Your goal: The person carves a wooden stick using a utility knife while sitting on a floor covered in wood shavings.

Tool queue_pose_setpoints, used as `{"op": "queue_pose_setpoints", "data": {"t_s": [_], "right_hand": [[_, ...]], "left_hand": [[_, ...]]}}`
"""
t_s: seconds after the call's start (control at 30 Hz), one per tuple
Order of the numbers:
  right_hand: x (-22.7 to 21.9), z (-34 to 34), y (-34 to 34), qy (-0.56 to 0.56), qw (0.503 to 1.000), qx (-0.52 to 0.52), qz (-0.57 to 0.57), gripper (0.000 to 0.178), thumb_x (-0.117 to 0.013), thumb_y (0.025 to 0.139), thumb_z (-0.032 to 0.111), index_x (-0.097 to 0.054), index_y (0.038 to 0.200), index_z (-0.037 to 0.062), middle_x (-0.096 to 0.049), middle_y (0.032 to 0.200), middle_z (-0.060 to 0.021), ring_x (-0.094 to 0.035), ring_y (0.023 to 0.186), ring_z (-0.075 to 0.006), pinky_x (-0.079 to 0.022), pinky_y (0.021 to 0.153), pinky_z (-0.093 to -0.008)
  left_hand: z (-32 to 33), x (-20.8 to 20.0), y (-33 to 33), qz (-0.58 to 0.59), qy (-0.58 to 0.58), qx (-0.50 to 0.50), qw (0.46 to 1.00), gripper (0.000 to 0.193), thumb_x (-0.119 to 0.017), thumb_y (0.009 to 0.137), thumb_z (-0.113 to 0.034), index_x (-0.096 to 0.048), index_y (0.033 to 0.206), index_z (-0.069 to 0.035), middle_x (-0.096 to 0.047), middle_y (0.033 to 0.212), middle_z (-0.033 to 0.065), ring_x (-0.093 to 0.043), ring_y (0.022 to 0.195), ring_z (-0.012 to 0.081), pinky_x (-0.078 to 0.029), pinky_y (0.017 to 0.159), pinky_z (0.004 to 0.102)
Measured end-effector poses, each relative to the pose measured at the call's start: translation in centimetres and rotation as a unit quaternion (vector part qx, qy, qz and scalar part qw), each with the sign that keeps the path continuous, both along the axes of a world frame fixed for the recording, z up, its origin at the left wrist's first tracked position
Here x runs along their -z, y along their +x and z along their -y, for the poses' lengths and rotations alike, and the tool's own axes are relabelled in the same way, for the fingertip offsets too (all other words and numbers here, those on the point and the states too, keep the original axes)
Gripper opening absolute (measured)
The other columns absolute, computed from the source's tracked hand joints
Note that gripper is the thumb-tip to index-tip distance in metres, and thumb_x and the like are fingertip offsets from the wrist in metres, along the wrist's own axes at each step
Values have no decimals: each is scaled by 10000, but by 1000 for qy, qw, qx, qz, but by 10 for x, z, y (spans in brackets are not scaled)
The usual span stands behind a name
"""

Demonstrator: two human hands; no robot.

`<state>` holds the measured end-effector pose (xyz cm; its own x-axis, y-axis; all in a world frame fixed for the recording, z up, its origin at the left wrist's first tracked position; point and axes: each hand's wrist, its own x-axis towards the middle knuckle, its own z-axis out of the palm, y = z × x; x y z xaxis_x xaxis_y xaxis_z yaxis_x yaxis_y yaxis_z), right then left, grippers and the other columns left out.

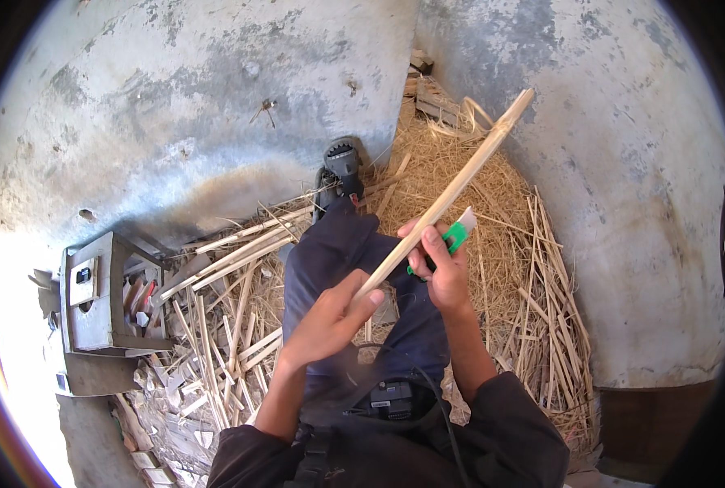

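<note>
Two grey concrete walls (216, 106) meet in a corner beyond both hands. One heap of straw-coloured shavings (493, 236) lies beyond and to the right of the right hand, running into that corner. Loose split cane strips (232, 252), too many and too overlapped to count, lie left of the left hand and beyond it; a second scatter of them lies to the right of the right hand. One grey metal box-shaped stand (94, 301) sits well to the left of the left hand, with small items inside that cannot be made out. One leg in dark blue trousers (338, 252) stretches out under both hands, ending in one dark sandal (342, 167) beyond them. One long pale cane stick (452, 191) runs on a slant from the left hand, across the right hand, up and out to the right toward the corner. One left hand (326, 325): fingers curled, thumb pressed along the near end of the stick, gripping it. One right hand (440, 268): closed around one green-handled knife (454, 237), whose pale blade shows just past the fingers, right beside the stick; the fingers also lie against the stick at mid-length. Whether the blade touches the stick cannot be told. One small black device (391, 398) with a cable sits at the waist, nearer than both hands.
</note>
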<state>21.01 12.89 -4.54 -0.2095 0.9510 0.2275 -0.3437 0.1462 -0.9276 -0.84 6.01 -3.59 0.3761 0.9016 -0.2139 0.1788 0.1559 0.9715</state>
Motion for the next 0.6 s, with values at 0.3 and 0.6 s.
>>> {"op": "queue_pose_setpoints", "data": {"t_s": [0.3, 0.6], "right_hand": [[-9, -14, 12, -34, 984, 78, -156, 356, -557, 1138, 300, -702, 1113, -24, -503, 671, 34, -373, 493, -41, -264, 442, -225], [-6, -18, 28, -37, 981, 86, -170, 401, -566, 1124, 396, -644, 1251, 24, -499, 777, 12, -387, 524, -55, -286, 481, -223]], "left_hand": [[8, 29, -28, 80, 19, 69, 994, 391, -622, 1124, -231, -553, 1421, 15, -681, 1137, 60, -655, 1015, 126, -551, 919, 311], [18, 26, -18, 190, -136, 67, 970, 438, -406, 1201, -335, -621, 1404, -12, -420, 825, -71, -393, 683, 22, -361, 599, 198]]}}
